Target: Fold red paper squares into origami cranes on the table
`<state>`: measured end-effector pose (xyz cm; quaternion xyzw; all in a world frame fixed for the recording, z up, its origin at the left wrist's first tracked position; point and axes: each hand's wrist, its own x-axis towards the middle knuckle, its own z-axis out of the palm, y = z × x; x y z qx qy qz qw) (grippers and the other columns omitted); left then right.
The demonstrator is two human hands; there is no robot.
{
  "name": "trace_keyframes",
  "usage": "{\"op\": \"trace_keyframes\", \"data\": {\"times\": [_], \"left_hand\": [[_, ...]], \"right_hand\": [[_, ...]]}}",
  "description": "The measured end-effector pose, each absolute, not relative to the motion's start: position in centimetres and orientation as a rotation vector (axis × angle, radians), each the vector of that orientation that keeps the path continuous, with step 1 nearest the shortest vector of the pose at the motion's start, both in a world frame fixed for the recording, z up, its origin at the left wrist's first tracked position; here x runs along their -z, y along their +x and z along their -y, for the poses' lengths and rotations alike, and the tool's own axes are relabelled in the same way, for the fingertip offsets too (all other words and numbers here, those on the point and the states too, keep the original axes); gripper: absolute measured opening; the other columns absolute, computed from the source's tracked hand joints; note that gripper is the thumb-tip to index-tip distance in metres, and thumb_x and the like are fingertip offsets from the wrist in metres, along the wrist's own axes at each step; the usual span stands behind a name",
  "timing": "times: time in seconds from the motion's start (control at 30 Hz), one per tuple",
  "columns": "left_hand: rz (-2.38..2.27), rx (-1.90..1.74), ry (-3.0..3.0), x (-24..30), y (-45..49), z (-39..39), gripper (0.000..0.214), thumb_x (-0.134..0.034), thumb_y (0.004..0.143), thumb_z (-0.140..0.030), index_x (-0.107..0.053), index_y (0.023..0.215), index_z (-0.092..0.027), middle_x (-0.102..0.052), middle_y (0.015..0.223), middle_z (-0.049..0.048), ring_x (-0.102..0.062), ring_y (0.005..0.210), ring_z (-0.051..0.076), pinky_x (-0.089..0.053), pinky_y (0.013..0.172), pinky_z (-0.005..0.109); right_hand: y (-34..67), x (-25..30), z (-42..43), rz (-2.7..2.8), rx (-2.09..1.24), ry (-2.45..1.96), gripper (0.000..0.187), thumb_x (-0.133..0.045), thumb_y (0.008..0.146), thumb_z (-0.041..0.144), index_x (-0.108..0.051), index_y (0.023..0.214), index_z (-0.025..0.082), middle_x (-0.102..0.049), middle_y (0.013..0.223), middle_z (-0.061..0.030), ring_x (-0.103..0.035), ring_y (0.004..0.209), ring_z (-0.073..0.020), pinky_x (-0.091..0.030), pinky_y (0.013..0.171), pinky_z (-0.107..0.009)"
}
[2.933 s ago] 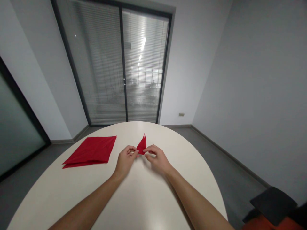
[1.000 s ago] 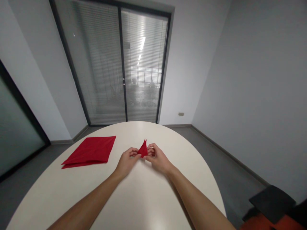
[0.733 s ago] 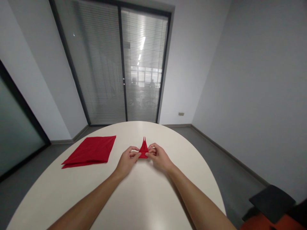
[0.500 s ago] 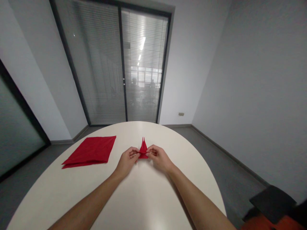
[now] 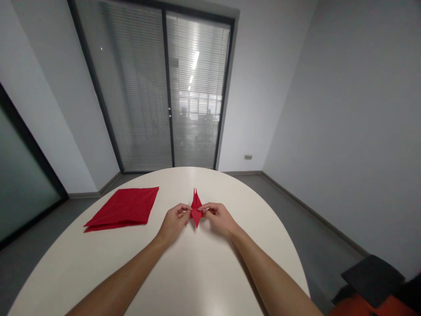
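A small folded red paper piece with two thin points on top and a pointed bottom is held just above the white round table. My left hand pinches its left side with thumb and fingertips. My right hand pinches its right side the same way. Both hands sit close together near the middle of the table. A stack of flat red paper sheets lies on the table to the left of my hands.
Glass sliding doors with blinds stand beyond the table's far edge. A dark chair back over an orange seat shows at the lower right. Grey floor surrounds the table.
The folded piece has changed shape between my fingers: a lower point now hangs below the pinch where there was a flat base. Both hands stayed at the same spot.
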<state>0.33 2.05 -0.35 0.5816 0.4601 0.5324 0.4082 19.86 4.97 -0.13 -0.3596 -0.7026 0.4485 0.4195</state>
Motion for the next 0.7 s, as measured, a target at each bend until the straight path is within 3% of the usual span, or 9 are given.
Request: {"op": "trace_keyframes", "data": {"times": [0.13,0.33,0.57,0.7], "left_hand": [[-1.136,-1.403,1.491,0.3,0.4,-2.0,0.025,-0.073,0.07,-0.034,-0.065,0.087,-0.017,-0.073,0.087,0.0048,-0.067,0.069,0.016,-0.054,0.069,0.029],[-1.137,-1.431,1.542,0.0,0.4,-1.9,0.03,-0.074,0.069,-0.029,-0.067,0.096,-0.017,-0.075,0.092,0.0069,-0.07,0.083,0.021,-0.056,0.079,0.034],[-1.156,-1.391,1.582,0.0,0.3,-1.7,0.032,-0.071,0.075,-0.029,-0.071,0.105,-0.017,-0.075,0.101,0.0088,-0.07,0.091,0.023,-0.059,0.073,0.033],[-1.153,-1.419,1.7,-0.3,0.4,-1.3,0.022,-0.068,0.079,-0.03,-0.073,0.097,-0.019,-0.071,0.099,0.0078,-0.068,0.09,0.022,-0.06,0.07,0.031]], "right_hand": [[19.7,-0.2,-4.6,1.743,-1.102,-0.874,0.019,-0.072,0.079,0.032,-0.072,0.093,0.018,-0.073,0.091,-0.0051,-0.064,0.076,-0.0171,-0.049,0.072,-0.03],[19.6,-0.4,-4.4,1.718,-1.043,-0.831,0.035,-0.074,0.076,0.023,-0.062,0.109,0.021,-0.073,0.092,-0.0031,-0.067,0.085,-0.0182,-0.048,0.078,-0.032],[19.7,-0.7,-4.4,1.858,-0.872,-0.911,0.027,-0.069,0.082,0.021,-0.073,0.108,0.022,-0.074,0.098,-0.005,-0.065,0.089,-0.02,-0.049,0.082,-0.035],[19.5,-1.2,-4.1,1.952,-0.769,-0.914,0.023,-0.066,0.085,0.02,-0.075,0.105,0.024,-0.073,0.096,-0.005,-0.065,0.087,-0.0205,-0.05,0.079,-0.033]]}}
